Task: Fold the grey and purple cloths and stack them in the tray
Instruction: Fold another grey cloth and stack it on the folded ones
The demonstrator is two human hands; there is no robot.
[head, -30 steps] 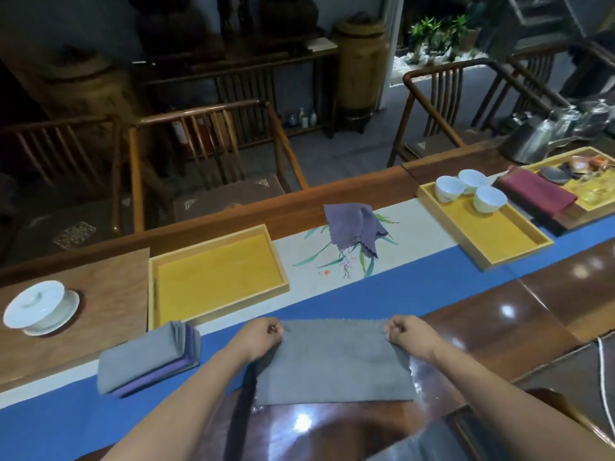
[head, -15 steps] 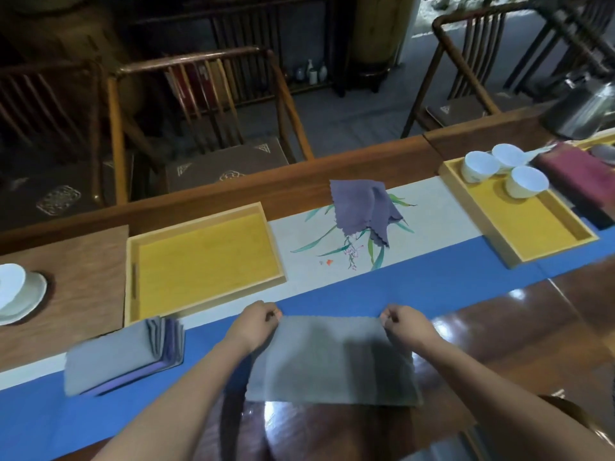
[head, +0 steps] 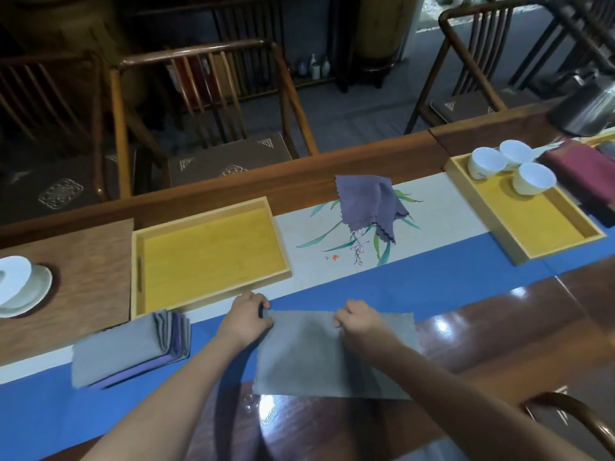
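A grey cloth (head: 309, 357) lies flat and folded once at the table's near edge. My left hand (head: 246, 316) pinches its far left corner. My right hand (head: 361, 322) rests on the far edge near the middle, fingers curled on the cloth. A loose purple cloth (head: 369, 202) lies crumpled on the painted runner beyond. An empty yellow tray (head: 213, 254) sits at the left of centre. A stack of folded grey and purple cloths (head: 129, 346) lies on the table just in front of that tray.
A second yellow tray (head: 539, 227) at the right holds three white cups (head: 512, 168). A dark red cloth (head: 585, 171) and a metal kettle (head: 589, 108) lie beyond it. A white lidded bowl (head: 16, 284) stands far left. Wooden chairs (head: 206, 104) line the far side.
My right hand has slid left along the cloth's far edge, from the right corner toward the middle. The left hand keeps its corner. The camera has tilted further down.
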